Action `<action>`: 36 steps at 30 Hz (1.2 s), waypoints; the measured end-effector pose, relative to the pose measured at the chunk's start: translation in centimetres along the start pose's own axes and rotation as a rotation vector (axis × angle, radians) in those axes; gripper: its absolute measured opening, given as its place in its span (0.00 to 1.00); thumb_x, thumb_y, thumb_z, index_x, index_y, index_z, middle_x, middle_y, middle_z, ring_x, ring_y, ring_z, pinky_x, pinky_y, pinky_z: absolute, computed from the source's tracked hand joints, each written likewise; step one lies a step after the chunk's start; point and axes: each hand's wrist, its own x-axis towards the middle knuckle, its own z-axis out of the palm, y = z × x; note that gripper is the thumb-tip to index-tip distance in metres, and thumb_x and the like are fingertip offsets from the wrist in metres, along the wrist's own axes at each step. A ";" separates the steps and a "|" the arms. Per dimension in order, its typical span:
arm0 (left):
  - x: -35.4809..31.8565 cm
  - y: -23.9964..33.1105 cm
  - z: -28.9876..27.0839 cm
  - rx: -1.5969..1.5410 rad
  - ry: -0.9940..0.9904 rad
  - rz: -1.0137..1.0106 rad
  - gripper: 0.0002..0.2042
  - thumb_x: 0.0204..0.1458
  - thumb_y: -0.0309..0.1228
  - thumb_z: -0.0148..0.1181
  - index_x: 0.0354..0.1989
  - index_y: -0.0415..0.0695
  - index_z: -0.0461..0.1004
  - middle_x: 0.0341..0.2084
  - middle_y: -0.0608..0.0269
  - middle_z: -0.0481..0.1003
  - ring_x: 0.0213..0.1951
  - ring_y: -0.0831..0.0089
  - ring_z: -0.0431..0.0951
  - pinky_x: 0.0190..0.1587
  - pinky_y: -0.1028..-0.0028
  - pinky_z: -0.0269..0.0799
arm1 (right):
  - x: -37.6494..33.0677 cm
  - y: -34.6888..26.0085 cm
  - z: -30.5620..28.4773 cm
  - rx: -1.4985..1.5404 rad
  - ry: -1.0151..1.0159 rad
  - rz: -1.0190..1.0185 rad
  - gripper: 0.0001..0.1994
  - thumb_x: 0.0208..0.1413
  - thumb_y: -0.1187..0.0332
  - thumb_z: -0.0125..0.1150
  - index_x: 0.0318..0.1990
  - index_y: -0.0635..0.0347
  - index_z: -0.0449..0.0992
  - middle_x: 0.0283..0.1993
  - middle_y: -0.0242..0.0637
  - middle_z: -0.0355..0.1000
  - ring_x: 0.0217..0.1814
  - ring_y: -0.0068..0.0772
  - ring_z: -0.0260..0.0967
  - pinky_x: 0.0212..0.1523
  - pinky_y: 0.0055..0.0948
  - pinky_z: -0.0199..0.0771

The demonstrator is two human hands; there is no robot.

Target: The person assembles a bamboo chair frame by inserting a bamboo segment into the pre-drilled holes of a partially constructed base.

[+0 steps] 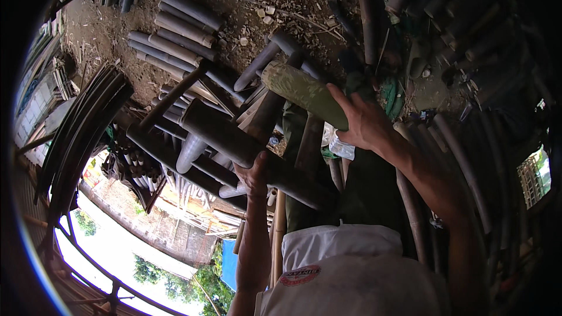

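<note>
The right hand is closed around the near end of the green pole, right of the dark pole. The left hand grips the dark pole's middle from below, thumb against it.

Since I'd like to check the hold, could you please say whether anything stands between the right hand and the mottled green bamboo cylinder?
Nothing visible does: the bare right hand directly touches the green bamboo cylinder near its lower-right end; the palm side is hidden.
</note>
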 end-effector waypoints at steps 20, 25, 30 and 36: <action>0.3 -0.9 0.3 0.121 0.090 0.056 0.49 0.35 0.51 0.78 0.62 0.34 0.62 0.53 0.50 0.70 0.55 0.60 0.71 0.60 0.64 0.64 | 0.5 -2.1 -2.6 -0.779 -0.158 -0.444 0.45 0.46 0.70 0.68 0.74 0.33 0.56 0.46 0.41 0.70 0.44 0.42 0.72 0.45 0.39 0.75; 0.1 0.0 1.4 0.051 0.123 0.175 0.41 0.40 0.45 0.77 0.58 0.33 0.65 0.47 0.53 0.74 0.48 0.63 0.74 0.56 0.65 0.67 | -4.1 -1.0 -4.0 -0.324 -0.441 0.007 0.51 0.43 0.64 0.72 0.75 0.38 0.47 0.53 0.51 0.71 0.50 0.56 0.76 0.51 0.47 0.78; -0.1 -0.4 0.8 0.059 0.096 0.137 0.41 0.40 0.45 0.77 0.59 0.33 0.65 0.48 0.53 0.74 0.49 0.63 0.74 0.57 0.65 0.67 | -6.5 -1.5 3.7 0.598 -0.132 0.209 0.54 0.45 0.58 0.72 0.75 0.63 0.42 0.65 0.61 0.64 0.67 0.56 0.66 0.66 0.39 0.66; 0.3 -0.9 0.9 0.067 0.119 0.082 0.48 0.35 0.52 0.78 0.61 0.35 0.63 0.51 0.52 0.71 0.53 0.61 0.72 0.59 0.63 0.65 | -6.5 -2.8 4.9 0.765 -0.100 0.115 0.53 0.47 0.62 0.72 0.74 0.68 0.42 0.69 0.58 0.60 0.72 0.49 0.60 0.70 0.37 0.59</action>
